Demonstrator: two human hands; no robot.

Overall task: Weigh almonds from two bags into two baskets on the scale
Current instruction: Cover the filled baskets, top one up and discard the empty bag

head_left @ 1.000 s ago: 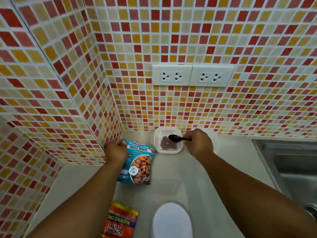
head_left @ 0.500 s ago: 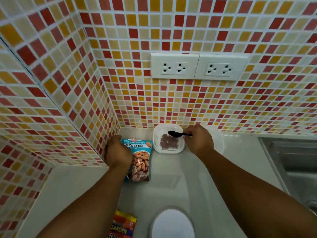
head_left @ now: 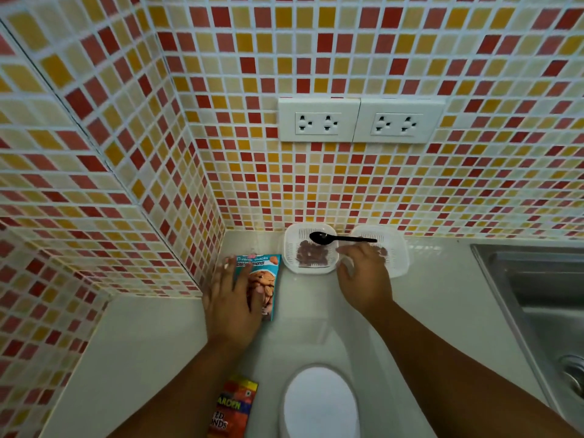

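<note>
- Your left hand (head_left: 232, 298) lies flat, fingers straight, on the blue almond bag (head_left: 264, 281); your right hand (head_left: 363, 279), relaxed, grasps nothing.
- The spoon (head_left: 339, 238) bridges both baskets (head_left: 308, 270); almonds (head_left: 311, 252) sit inside.
- This scooping round looks finished; next, reach for the orange bag (head_left: 232, 409) near you.

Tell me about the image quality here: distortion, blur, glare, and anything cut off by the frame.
Head view: strong wide-angle distortion bows the tiled wall and its grout lines; both hands, the left hand and right hand, look slightly motion-blurred; soft glare streaks the white counter; the orange almond bag and the scale are cut off by the bottom edge.
</note>
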